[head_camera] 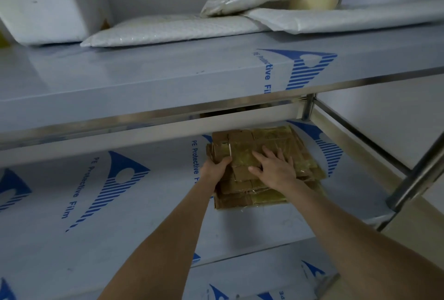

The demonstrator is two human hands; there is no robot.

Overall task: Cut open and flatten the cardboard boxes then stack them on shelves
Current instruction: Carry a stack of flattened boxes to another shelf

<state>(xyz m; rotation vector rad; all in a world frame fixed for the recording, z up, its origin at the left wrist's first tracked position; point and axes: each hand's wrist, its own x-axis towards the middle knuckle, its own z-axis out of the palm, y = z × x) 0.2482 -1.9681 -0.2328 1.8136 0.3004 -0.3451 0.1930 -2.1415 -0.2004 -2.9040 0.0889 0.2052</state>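
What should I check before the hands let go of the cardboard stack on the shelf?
1. Stack of flattened cardboard rests on the middle shelf: ok.
2. Left hand grips the stack's left edge: ok.
3. Right hand lies flat on top: ok.
4. Layers squared up: not ok, edges are staggered.
5. Stack clear of the shelf's front edge: ok.
6. Headroom under the upper shelf: cannot tell.

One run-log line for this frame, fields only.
stage: stacking | flattened cardboard stack on middle shelf | left hand: grip on stack's left edge | right hand: flat on top, pressing
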